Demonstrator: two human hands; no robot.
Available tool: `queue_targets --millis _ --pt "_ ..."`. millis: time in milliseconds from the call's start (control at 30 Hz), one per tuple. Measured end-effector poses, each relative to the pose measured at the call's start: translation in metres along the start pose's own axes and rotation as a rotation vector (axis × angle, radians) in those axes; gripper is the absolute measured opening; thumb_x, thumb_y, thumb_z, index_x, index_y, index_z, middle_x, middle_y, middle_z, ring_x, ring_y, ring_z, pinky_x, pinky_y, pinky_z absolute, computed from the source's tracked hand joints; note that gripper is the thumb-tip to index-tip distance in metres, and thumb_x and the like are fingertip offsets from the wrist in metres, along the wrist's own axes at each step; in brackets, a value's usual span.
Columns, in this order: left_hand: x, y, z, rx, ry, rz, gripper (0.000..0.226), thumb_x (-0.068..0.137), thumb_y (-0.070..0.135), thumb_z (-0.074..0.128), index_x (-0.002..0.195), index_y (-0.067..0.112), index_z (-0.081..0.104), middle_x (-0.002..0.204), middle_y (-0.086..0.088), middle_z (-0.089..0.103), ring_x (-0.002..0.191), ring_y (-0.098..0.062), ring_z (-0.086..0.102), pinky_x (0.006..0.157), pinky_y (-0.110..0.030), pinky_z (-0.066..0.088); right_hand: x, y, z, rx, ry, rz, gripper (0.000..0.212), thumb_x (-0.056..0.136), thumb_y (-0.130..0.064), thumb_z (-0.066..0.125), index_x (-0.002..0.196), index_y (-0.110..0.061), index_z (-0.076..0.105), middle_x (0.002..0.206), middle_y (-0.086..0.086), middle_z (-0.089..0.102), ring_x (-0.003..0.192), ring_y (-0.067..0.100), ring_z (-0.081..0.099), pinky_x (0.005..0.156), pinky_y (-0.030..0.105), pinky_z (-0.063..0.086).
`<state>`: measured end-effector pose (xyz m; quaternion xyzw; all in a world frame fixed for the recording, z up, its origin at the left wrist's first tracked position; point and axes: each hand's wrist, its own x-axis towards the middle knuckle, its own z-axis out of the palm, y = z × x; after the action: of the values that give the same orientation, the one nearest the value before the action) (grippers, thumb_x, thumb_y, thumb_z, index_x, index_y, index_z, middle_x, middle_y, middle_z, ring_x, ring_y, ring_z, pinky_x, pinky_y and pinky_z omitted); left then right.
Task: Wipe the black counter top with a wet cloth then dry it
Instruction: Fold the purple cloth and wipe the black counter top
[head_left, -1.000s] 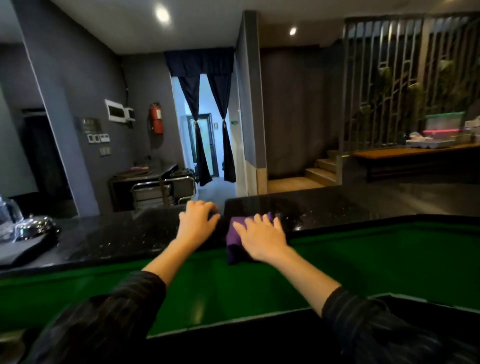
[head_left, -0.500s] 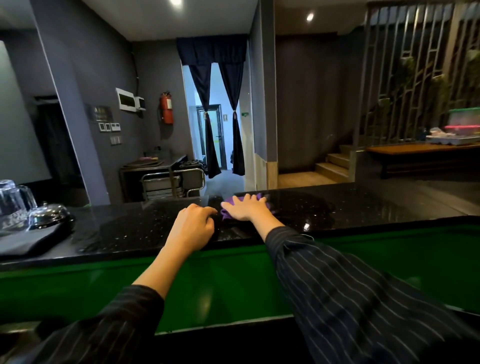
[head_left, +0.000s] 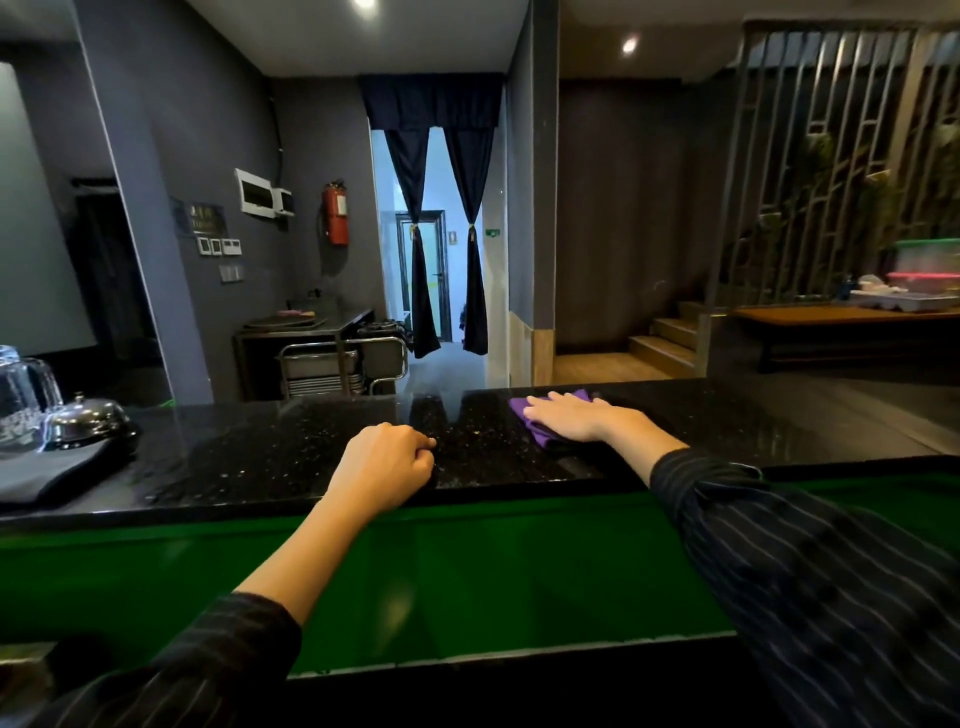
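The black speckled counter top (head_left: 270, 452) runs across the middle of the view, above a green panel. A purple cloth (head_left: 530, 415) lies flat on it near the far edge, right of centre. My right hand (head_left: 569, 415) presses down on the cloth with fingers spread flat, covering most of it. My left hand (head_left: 384, 465) rests at the counter's near edge, fingers curled into a loose fist with nothing visible in it.
At the counter's left end stand a glass jug (head_left: 23, 395), a shiny metal dome (head_left: 85, 418) and a folded grey cloth (head_left: 41, 475). A green panel (head_left: 467, 582) drops below the counter's near edge. A metal trolley (head_left: 343, 364) stands beyond the counter.
My right hand has slid the purple cloth from the near edge to the far side, then to the right along the counter. My left hand has stayed at the near edge.
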<state>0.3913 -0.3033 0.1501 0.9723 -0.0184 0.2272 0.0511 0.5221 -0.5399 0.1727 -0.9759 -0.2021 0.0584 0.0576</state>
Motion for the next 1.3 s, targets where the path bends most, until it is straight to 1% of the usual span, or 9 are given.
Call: queue_targets --millis 200,433,633,700,800,933,1033,1167,1300 --pt "0.009 -0.007 0.007 0.081 -0.017 0.025 0.040 0.089 0.029 0.040 0.122 0.031 0.062 0.116 -0.005 0.069 0.102 -0.028 0.063 0.081 -0.034 0.048 0.073 -0.052 0.002 -0.014 0.029 0.252 0.077 0.092 -0.071 0.014 0.155 -0.026 0.014 0.162 0.016 0.009 0.148 0.039 0.007 0.115 0.061 -0.001" --pt "0.007 -0.005 0.001 0.047 0.001 -0.014 0.040 0.086 0.025 0.043 0.118 0.030 0.065 0.110 -0.012 0.069 0.100 -0.033 0.062 0.080 -0.034 0.047 0.085 -0.131 0.016 -0.012 -0.025 0.019 0.082 0.087 -0.077 0.016 0.155 -0.032 0.006 0.163 0.009 0.000 0.149 0.033 0.000 0.117 0.058 -0.003" --pt "-0.022 -0.021 -0.017 -0.024 0.159 0.176 0.039 0.082 0.031 0.039 0.101 0.017 0.070 0.105 -0.005 0.071 0.099 -0.025 0.064 0.081 -0.034 0.050 0.011 -0.104 0.011 0.047 -0.015 -0.216 0.069 0.091 -0.071 0.025 0.151 -0.037 0.022 0.163 0.003 0.011 0.149 0.024 0.010 0.119 0.052 0.005" --pt "-0.039 -0.059 -0.019 0.070 0.207 0.261 0.044 0.087 0.038 0.036 0.112 0.017 0.067 0.118 -0.005 0.067 0.111 -0.023 0.062 0.094 -0.039 0.046 -0.008 -0.078 0.010 0.099 0.034 -0.164 0.065 0.090 -0.071 0.031 0.148 -0.040 0.031 0.162 0.003 0.015 0.148 0.025 0.013 0.119 0.052 0.010" --pt "-0.073 -0.130 -0.017 0.221 0.280 0.105 0.059 0.096 0.050 0.018 0.121 0.020 0.062 0.126 -0.004 0.063 0.119 -0.025 0.057 0.103 -0.057 0.034 -0.013 -0.063 0.014 0.084 0.117 0.041 0.056 0.094 -0.064 0.029 0.145 -0.042 0.036 0.158 0.010 0.017 0.146 0.034 0.014 0.117 0.054 0.014" --pt "-0.093 -0.138 -0.010 0.141 0.271 -0.132 0.059 0.090 0.056 0.018 0.114 0.023 0.060 0.115 0.003 0.066 0.114 -0.024 0.055 0.103 -0.053 0.026 0.004 -0.113 0.026 0.066 0.131 0.248 0.061 0.099 -0.052 0.019 0.151 -0.022 0.026 0.157 0.019 0.016 0.143 0.044 0.014 0.116 0.058 0.010" --pt "-0.093 -0.135 -0.017 0.035 0.195 -0.170 0.071 0.079 0.072 0.013 0.114 0.025 0.053 0.118 0.006 0.057 0.115 -0.020 0.045 0.096 -0.041 0.024 0.023 -0.154 0.031 0.067 0.118 0.279 0.068 0.096 -0.062 0.013 0.154 -0.027 0.012 0.161 0.019 0.006 0.147 0.042 0.005 0.118 0.057 0.003" --pt "-0.095 -0.146 -0.025 0.022 -0.004 -0.104 0.093 0.065 0.086 0.016 0.129 0.024 0.042 0.129 0.006 0.046 0.121 -0.019 0.037 0.100 -0.041 0.023 0.050 -0.219 0.038 0.015 0.092 0.196 0.069 0.095 -0.064 0.016 0.154 -0.029 0.014 0.161 0.019 0.006 0.147 0.041 0.006 0.117 0.057 0.003" --pt "-0.090 -0.149 -0.029 0.015 -0.044 -0.100 0.069 0.082 0.071 0.038 0.133 0.023 0.039 0.134 0.003 0.042 0.125 -0.021 0.035 0.102 -0.041 0.023 0.065 -0.292 0.043 -0.029 0.053 -0.032 0.062 0.097 -0.060 0.018 0.153 -0.036 0.011 0.163 0.012 0.006 0.149 0.035 0.007 0.116 0.058 0.004"
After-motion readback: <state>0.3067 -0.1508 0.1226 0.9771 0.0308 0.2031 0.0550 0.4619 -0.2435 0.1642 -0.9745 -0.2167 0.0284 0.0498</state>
